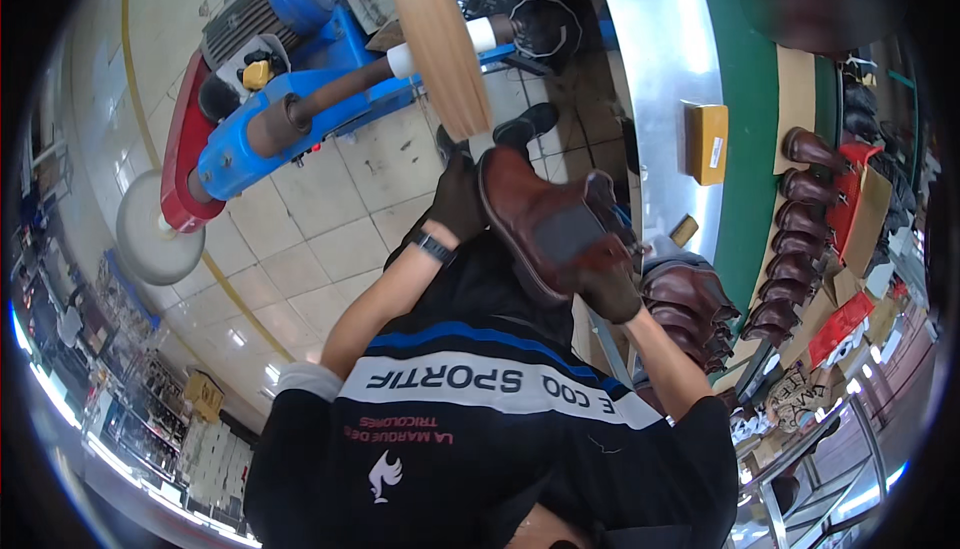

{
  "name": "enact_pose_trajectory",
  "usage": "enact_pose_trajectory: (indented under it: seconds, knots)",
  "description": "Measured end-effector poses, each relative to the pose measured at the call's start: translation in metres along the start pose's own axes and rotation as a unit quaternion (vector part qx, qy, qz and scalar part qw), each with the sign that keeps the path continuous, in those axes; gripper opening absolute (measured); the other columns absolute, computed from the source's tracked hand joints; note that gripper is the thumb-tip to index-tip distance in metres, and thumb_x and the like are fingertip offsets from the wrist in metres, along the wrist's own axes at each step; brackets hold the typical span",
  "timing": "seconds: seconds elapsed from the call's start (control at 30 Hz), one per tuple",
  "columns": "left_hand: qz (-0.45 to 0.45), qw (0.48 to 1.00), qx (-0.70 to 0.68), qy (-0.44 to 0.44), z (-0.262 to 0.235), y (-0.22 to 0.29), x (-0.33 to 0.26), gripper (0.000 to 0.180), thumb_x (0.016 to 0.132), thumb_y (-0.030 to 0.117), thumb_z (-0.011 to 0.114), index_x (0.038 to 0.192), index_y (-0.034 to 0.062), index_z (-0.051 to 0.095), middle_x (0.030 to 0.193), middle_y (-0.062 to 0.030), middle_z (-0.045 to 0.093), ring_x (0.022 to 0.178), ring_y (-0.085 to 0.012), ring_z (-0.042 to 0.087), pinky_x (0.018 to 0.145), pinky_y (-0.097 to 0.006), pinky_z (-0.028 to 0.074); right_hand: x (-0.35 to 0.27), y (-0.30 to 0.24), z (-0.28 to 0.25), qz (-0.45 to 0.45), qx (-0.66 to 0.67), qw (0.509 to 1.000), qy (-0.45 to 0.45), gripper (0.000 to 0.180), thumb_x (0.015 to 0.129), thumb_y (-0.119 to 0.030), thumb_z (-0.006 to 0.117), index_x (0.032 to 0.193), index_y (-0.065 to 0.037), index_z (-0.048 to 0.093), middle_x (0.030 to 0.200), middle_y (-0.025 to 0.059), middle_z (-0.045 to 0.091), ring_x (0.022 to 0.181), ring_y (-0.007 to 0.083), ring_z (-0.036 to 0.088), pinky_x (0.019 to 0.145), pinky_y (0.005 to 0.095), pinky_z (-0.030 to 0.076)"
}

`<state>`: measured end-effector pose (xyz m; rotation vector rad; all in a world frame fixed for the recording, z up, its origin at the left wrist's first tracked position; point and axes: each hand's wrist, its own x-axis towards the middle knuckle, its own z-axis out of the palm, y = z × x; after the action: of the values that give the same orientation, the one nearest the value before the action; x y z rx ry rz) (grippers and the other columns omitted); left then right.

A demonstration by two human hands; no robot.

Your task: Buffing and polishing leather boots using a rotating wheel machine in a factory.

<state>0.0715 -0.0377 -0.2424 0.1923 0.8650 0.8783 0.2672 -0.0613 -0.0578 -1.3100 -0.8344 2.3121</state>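
Observation:
A brown leather ankle boot (520, 199) with a dark elastic side panel is held in front of my body, its toe up against or very close to the lower rim of a tan buffing wheel (440, 49). My left hand (459, 199), in a dark glove, is at the sole side near the toe; its fingers partly hide behind the boot. My right hand (608, 294), gloved too, grips the heel and ankle end. The boot lies tilted, with its opening toward the right. The wheel's surface looks streaked.
The blue machine (235, 154) carries a shaft, a motor and a second, pale wheel (160, 229) at left. At right, a metal counter (668, 59) holds a yellow box (707, 144). Several brown boots (685, 299) stand near my right arm; more line a green belt (750, 99).

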Motion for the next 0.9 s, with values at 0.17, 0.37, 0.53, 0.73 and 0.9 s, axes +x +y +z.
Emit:
enact_pose_trajectory:
  seconds: [0.17, 0.37, 0.53, 0.73, 0.9]
  knots:
    - [0.072, 0.991, 0.057, 0.093, 0.04, 0.066, 0.035, 0.034, 0.095, 0.018, 0.038, 0.124, -0.0002, 0.043, 0.122, -0.0127, 0.053, 0.105, -0.0219, 0.056, 0.087, -0.032, 0.047, 0.061, 0.013, 0.008, 0.005, 0.235, 0.955, 0.179, 0.022, 0.079, -0.016, 0.059, 0.097, -0.003, 0.058, 0.091, 0.0029, 0.059, 0.087, 0.0117, 0.056, 0.079, 0.026, 0.045]
    - [0.063, 0.985, 0.123, 0.101, 0.028, 0.092, 0.071, 0.07, 0.091, 0.057, 0.022, 0.131, 0.0015, 0.035, 0.13, -0.0183, 0.044, 0.118, -0.0321, 0.045, 0.101, -0.041, 0.036, 0.111, 0.02, 0.022, -0.165, 0.192, 0.939, 0.233, 0.016, 0.079, -0.014, 0.058, 0.093, -0.006, 0.057, 0.091, 0.0029, 0.057, 0.088, 0.0121, 0.054, 0.079, 0.0281, 0.044]
    - [-0.066, 0.932, -0.342, -0.098, 0.077, 0.094, 0.048, 0.068, 0.091, 0.057, 0.023, 0.132, 0.0039, 0.034, 0.131, -0.017, 0.043, 0.118, -0.0313, 0.045, 0.101, -0.041, 0.035, 0.047, 0.021, 0.018, -0.066, 0.108, 0.963, 0.24, 0.021, 0.079, -0.014, 0.058, 0.097, -0.003, 0.06, 0.092, 0.0041, 0.059, 0.091, 0.0147, 0.054, 0.081, 0.0284, 0.043]
    - [-0.118, 0.939, -0.323, 0.007, 0.083, 0.088, -0.02, 0.083, 0.086, 0.065, 0.026, 0.137, 0.0003, 0.026, 0.138, -0.019, 0.035, 0.127, -0.0327, 0.033, 0.108, -0.041, 0.022, -0.038, -0.008, 0.013, -0.12, -0.261, 0.938, 0.193, 0.026, 0.08, -0.016, 0.057, 0.102, -0.002, 0.061, 0.104, 0.0113, 0.06, 0.095, 0.0215, 0.057, 0.082, 0.0308, 0.046]
    - [-0.14, 0.963, -0.221, 0.057, 0.06, 0.076, -0.001, 0.079, 0.087, 0.064, 0.027, 0.132, -0.0005, 0.035, 0.133, -0.0167, 0.042, 0.124, -0.0282, 0.037, 0.106, -0.038, 0.026, 0.0, -0.014, 0.009, 0.069, 0.075, 0.981, 0.168, 0.028, 0.077, -0.018, 0.061, 0.1, -0.002, 0.054, 0.09, 0.0037, 0.058, 0.083, 0.0109, 0.055, 0.076, 0.0263, 0.045]
